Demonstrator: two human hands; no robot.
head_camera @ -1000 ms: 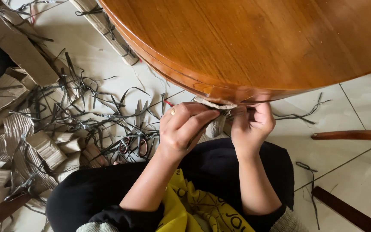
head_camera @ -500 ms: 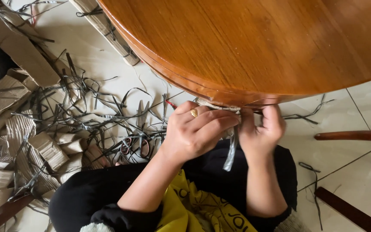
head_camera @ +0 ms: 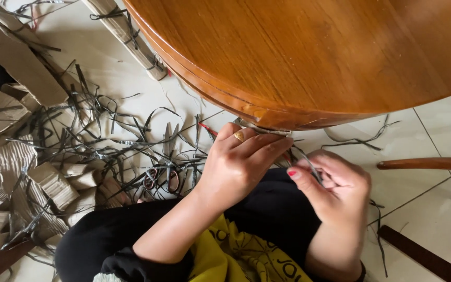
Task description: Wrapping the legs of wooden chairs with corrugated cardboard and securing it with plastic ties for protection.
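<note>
I sit on the floor under the edge of a round wooden table. My left hand, with a gold ring on one finger, presses a grey strap against the underside of the table rim. My right hand pinches the loose end of the same grey strap just below and to the right, fingers curled on it. Both hands are close together in front of my black-clad lap.
Many dark grey strap offcuts litter the tiled floor at left, with scissors among them. Corrugated cardboard pieces and rolls lie further left. Wooden chair parts sit at right.
My right hand has dropped away from the table rim, pulling the strap end down and to the right. My left hand stays at the rim.
</note>
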